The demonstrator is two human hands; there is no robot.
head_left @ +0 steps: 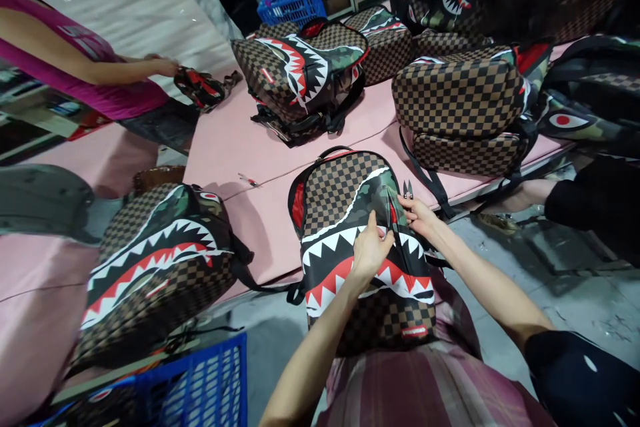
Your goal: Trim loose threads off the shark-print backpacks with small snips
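Note:
A backpack (345, 193) with a brown check, camouflage and shark-mouth print leans upright in front of me, against the pink table's edge. My left hand (371, 250) lies on its front with thumb and index finger apart, beside a slit-like opening (391, 205) that shows red inside. On the other side of that opening, my right hand (420, 215) has its fingers closed at the edge. Small thread snips (408, 189) stick up from the right hand, blades pointing away from me. What the curled fingers cover is hidden.
Similar backpacks stand left (165, 260), behind (300, 73) and right (460, 93) on the pink table (225, 147). A small tool (249, 180) lies there. A blue crate (210, 380) sits lower left. One person in pink (90, 60) handles a bag; another's dark sleeve (585, 203) reaches in right.

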